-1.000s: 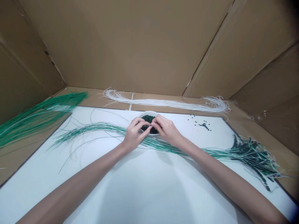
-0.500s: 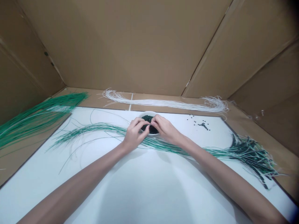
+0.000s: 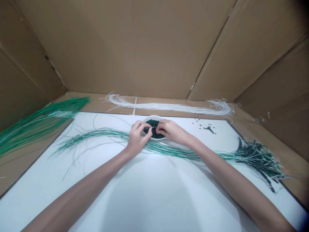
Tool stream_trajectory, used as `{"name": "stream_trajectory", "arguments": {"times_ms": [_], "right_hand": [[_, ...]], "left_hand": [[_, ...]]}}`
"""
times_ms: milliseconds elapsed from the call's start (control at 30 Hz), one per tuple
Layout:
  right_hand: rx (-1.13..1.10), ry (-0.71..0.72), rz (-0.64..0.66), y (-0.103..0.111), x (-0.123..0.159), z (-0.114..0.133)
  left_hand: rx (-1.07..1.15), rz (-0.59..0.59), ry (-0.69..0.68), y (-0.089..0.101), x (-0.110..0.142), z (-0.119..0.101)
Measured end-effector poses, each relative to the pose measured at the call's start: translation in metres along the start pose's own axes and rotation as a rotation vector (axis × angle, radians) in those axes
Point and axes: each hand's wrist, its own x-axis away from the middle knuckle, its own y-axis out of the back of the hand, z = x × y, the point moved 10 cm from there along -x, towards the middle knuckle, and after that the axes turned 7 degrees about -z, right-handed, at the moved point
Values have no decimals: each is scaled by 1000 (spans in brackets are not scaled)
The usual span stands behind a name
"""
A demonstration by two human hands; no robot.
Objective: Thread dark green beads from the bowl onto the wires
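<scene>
A white bowl (image 3: 155, 116) full of small dark beads (image 3: 154, 124) stands in front of me. My left hand (image 3: 138, 135) is at its left side, thumb and forefinger pinched on a thin strand (image 3: 152, 127) whose pale tip points over the beads. At the bowl's right side, my right hand (image 3: 170, 130) dips its bent, closed fingertips to the beads; whatever is between them is hidden. Below both hands runs a long bundle of green strands (image 3: 176, 152). Its right end carries dark beaded lengths (image 3: 259, 161).
Loose dark beads (image 3: 209, 129) lie scattered on the white board (image 3: 149, 193), right of the bowl. Behind it stretches a bundle of white strands (image 3: 169, 107). More green strands (image 3: 48, 119) lie at the left on cardboard. Cardboard walls (image 3: 135, 48) enclose the back and sides.
The fingertips of my two hands have parted. My right hand has lowered to the beads in the bowl, while my left has shifted slightly left, still pinching the strand.
</scene>
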Motion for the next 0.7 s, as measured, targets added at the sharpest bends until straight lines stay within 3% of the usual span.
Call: {"name": "stream_trajectory", "arguments": {"times_ms": [133,333,700], "right_hand": [[-282,-143,-165,14,3,-8],[-757,-301,-276,13,11,-20],[-737,-321,-374,19,16,-26]], "left_hand": [[0,-19,-35,1,1,-2],[-24,-80,-186,7,4,-18],[-28,-92,-163,7,3,-15]]}}
